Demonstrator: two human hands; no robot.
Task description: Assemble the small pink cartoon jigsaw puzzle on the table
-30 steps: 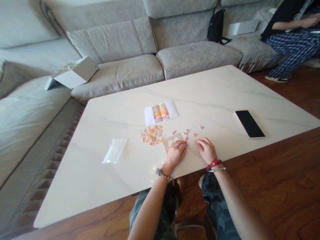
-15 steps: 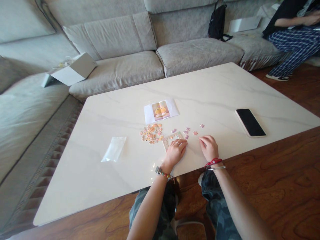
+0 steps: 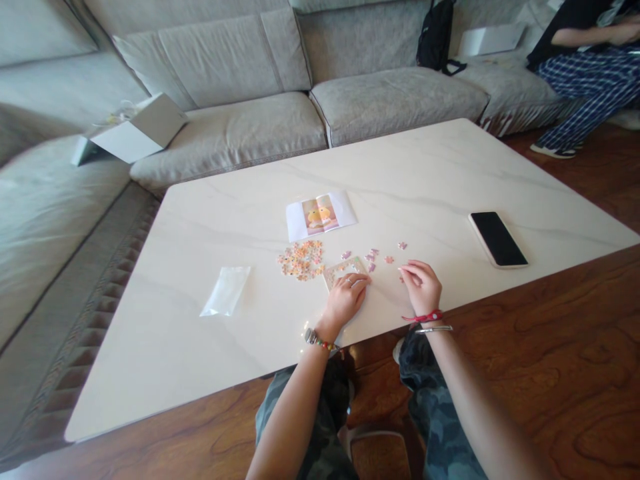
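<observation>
A small puzzle board with a patterned border lies flat on the table, its near part hidden under my left hand. The fingers of that hand stretch over the board toward its right side. To the right, my right hand is closed in a pinch; whatever is between its fingertips is too small to make out. Just below those fingertips shows a tiny puzzle piece. Several loose pink and purple puzzle pieces lie beyond the hands. A heap of mixed puzzle pieces sits left of the board.
A printed picture sheet lies behind the heap. At left is a clear plastic bag; at right, a phone. The white table borders a grey sofa, where a person in checked trousers sits.
My right hand has lifted and turned slightly, uncovering a small puzzle piece below its fingertips. My left hand stays on the board, its fingers a little straighter. The view has tipped slightly.
</observation>
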